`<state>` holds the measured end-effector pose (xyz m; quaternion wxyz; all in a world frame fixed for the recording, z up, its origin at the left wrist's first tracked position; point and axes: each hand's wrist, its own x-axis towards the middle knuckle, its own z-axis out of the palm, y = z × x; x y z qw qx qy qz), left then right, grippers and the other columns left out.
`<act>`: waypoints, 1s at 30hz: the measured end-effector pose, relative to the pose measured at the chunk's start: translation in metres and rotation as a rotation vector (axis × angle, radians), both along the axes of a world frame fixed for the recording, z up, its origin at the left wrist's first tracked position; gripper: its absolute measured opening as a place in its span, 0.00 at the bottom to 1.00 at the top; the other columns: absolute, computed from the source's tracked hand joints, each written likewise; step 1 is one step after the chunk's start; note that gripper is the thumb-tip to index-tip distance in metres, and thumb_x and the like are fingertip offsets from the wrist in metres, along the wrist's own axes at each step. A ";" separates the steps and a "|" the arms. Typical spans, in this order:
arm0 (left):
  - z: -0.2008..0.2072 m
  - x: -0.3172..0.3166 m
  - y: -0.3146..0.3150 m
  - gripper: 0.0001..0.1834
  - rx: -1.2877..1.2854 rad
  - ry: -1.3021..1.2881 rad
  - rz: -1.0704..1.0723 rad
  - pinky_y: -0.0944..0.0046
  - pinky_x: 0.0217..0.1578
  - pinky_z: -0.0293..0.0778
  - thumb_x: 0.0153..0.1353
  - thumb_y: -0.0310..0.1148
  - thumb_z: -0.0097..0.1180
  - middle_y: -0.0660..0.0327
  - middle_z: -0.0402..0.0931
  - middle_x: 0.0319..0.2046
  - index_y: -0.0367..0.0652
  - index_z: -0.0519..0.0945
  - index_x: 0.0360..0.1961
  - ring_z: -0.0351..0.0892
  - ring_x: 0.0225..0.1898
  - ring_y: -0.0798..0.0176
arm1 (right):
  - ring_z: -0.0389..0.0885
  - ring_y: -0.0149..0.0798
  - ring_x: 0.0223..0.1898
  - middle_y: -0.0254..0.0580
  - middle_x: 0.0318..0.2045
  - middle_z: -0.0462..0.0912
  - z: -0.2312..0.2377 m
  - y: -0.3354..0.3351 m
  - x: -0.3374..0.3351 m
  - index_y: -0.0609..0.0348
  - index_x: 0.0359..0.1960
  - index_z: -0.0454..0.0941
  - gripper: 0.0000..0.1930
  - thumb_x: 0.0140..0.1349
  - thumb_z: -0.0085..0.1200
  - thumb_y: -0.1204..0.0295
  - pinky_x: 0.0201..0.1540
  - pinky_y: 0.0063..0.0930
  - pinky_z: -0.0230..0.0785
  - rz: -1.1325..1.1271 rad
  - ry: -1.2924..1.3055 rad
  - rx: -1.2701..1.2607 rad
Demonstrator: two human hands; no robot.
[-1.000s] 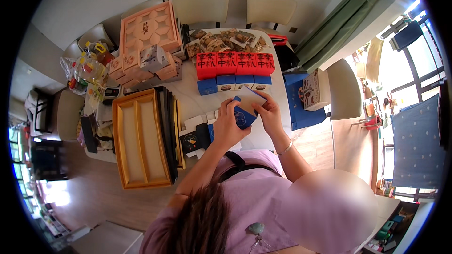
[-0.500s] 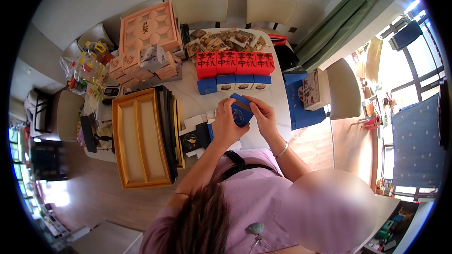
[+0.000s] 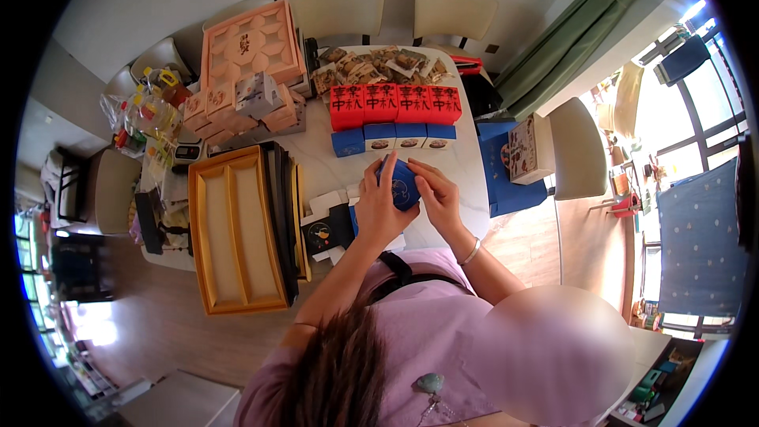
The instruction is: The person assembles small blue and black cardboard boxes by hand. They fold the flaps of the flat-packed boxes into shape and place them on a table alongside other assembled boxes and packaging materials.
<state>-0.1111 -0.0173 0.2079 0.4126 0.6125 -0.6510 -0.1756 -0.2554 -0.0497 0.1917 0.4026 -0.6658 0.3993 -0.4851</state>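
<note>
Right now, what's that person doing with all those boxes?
A person has a small blue cardboard box in the left-hand grip, while the fingers of the right-hand grip touch its right side. Beyond it, on the white marbled table, four blue-topped boxes stand in a row before four red packs. Farther back lies a pile of wrapped packets. A gold-edged tray is off to the left.

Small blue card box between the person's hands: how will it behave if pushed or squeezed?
The small blue card box is probably light: the left hand seems to hold it mainly with fingers. Flat faces suggest sliding, not rolling. Its folded-card look suggests it might dent.
</note>
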 end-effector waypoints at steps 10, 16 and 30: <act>-0.011 0.003 -0.002 0.44 0.002 0.067 -0.003 0.48 0.40 0.78 0.37 0.39 0.73 0.46 0.66 0.54 0.51 0.67 0.58 0.77 0.45 0.39 | 0.70 0.43 0.61 0.46 0.59 0.69 -0.007 0.013 0.012 0.59 0.44 0.78 0.16 0.54 0.59 0.87 0.52 0.30 0.75 -0.112 -0.133 0.073; -0.026 0.004 -0.005 0.45 0.028 0.110 -0.010 0.49 0.41 0.77 0.37 0.38 0.74 0.45 0.65 0.54 0.47 0.64 0.58 0.76 0.47 0.38 | 0.75 0.43 0.57 0.48 0.58 0.70 -0.023 0.004 0.008 0.62 0.45 0.79 0.17 0.53 0.61 0.86 0.52 0.30 0.76 -0.077 -0.055 -0.041; -0.127 0.062 -0.040 0.37 0.116 0.329 0.073 0.57 0.51 0.73 0.49 0.33 0.69 0.48 0.70 0.53 0.37 0.69 0.60 0.75 0.52 0.49 | 0.77 0.46 0.51 0.44 0.45 0.73 -0.045 -0.078 0.025 0.54 0.51 0.76 0.28 0.44 0.64 0.84 0.46 0.35 0.78 0.130 0.350 0.073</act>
